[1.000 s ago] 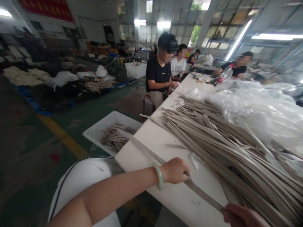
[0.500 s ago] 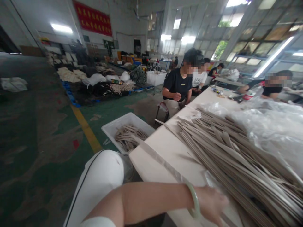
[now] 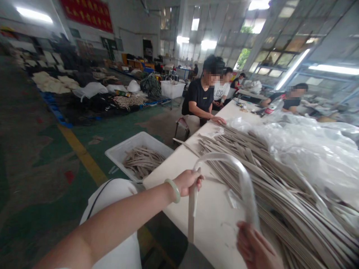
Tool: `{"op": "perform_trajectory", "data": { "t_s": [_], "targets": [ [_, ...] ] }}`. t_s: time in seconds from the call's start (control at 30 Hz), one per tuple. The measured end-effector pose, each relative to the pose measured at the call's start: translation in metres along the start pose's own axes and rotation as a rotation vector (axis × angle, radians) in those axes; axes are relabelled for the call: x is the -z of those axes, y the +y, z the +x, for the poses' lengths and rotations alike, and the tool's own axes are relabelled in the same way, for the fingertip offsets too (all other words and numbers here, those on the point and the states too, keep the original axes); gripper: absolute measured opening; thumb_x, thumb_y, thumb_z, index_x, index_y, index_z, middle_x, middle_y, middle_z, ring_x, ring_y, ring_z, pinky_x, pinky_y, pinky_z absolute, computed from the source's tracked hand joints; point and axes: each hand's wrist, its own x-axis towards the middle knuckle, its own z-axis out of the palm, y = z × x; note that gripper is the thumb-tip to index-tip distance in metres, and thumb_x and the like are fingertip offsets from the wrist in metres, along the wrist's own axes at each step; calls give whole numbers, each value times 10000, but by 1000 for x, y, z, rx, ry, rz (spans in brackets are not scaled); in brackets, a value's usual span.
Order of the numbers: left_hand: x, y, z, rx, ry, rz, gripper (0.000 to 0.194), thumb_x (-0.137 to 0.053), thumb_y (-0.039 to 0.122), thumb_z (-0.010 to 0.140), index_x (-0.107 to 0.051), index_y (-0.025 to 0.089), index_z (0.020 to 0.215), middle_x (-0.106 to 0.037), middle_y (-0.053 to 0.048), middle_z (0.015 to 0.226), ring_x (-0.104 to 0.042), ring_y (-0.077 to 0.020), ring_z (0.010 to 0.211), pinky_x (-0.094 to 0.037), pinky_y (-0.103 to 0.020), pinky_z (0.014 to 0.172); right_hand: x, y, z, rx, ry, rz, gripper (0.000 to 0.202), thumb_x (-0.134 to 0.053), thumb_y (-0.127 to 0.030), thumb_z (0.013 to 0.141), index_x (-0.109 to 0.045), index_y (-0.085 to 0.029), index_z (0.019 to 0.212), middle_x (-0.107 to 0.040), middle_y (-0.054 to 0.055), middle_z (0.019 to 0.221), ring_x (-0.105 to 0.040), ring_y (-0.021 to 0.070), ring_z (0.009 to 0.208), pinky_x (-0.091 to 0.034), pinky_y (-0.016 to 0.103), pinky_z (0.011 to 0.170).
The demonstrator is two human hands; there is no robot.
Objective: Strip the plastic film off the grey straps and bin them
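Observation:
My left hand (image 3: 191, 182), with a pale green bangle at the wrist, is closed around a flat beige strip (image 3: 191, 218) whose end hangs down past the table edge. From there the strip arches up with a shiny, clear-looking surface and comes down to my right hand (image 3: 256, 246). The fingers of my right hand are wrapped on that part, slightly blurred. Beside both hands lies a long pile of similar beige strips (image 3: 269, 179) on the white table (image 3: 171, 190). A small piece of clear plastic (image 3: 234, 198) lies between the hands and the pile.
Left of the table corner stands a white bin (image 3: 117, 153) holding coiled strips. Crumpled clear plastic sheeting (image 3: 316, 149) covers the far right. A co-worker in black (image 3: 198, 97) sits at the table's left edge, one hand on it; other people sit beyond.
My left hand has drawn back leftward and up, lifting the strip into an arch. My right hand has come into view on it. The co-worker's hand has moved onto the table.

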Motion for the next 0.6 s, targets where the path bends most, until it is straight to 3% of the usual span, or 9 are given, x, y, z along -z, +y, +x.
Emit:
{"op": "perform_trajectory", "data": {
  "t_s": [0.1, 0.17, 0.27, 0.37, 0.43, 0.53, 0.6],
  "targets": [
    [-13, 6, 7, -58, 176, -227, 508, -459, 673, 797, -448, 175, 698, -357, 72, 514, -351, -65, 432, -341, -218, 491, -80, 2, 0, 18, -81, 25, 479, -683, -616, 694, -663, -160, 840, -417, -22, 637, -331, 76, 523, -281, 219, 471],
    [-14, 7, 12, -99, 293, -327, 482, -522, 639, 789, -451, 169, 703, -356, 76, 497, -324, -55, 420, -284, -203, 462, -113, 1, 6, -51, -149, 21, 525, -603, -667, 728, -646, -149, 808, -434, -16, 648, -333, 80, 535, -274, 220, 481],
    [-10, 10, 12, -132, 383, -431, 436, -579, 576, 791, -462, 166, 697, -346, 80, 473, -304, -51, 411, -243, -205, 447, -135, 2, 11, -70, -186, -106, 530, -538, -672, 765, -613, -149, 731, -462, -11, 660, -332, 80, 537, -253, 222, 481],
    [-7, 14, 3, -124, 374, -497, 391, -619, 531, 779, -502, 161, 729, -404, 64, 500, -362, -63, 439, -288, -208, 476, -142, 7, 13, -30, -217, -128, 485, -582, -625, 757, -514, -163, 625, -445, -31, 583, -318, 69, 505, -243, 219, 475],
    [-6, 13, -8, -62, 184, -542, 373, -655, 507, 758, -555, 153, 821, -511, 25, 579, -470, -93, 519, -356, -226, 541, -143, 7, 16, -103, -308, 6, 440, -599, -576, 767, -449, -186, 631, -421, -53, 523, -341, 68, 473, -260, 205, 455],
    [-2, 3, -23, 72, -286, -567, 472, -720, 495, 707, -586, 142, 991, -596, -24, 685, -579, -155, 672, -428, -295, 686, -140, 3, 24, -393, -491, 249, 346, -588, -467, 813, -409, -204, 678, -333, -101, 452, -244, 43, 366, -150, 155, 351],
    [0, -6, -30, 94, -402, -570, 521, -693, 546, 715, -594, 128, 1010, -577, -15, 650, -592, -170, 694, -435, -318, 730, -134, 0, 30, -558, -604, 387, 301, -577, -364, 822, -375, -206, 665, -271, -123, 424, -114, 25, 337, -35, 141, 319]
  ]
}}
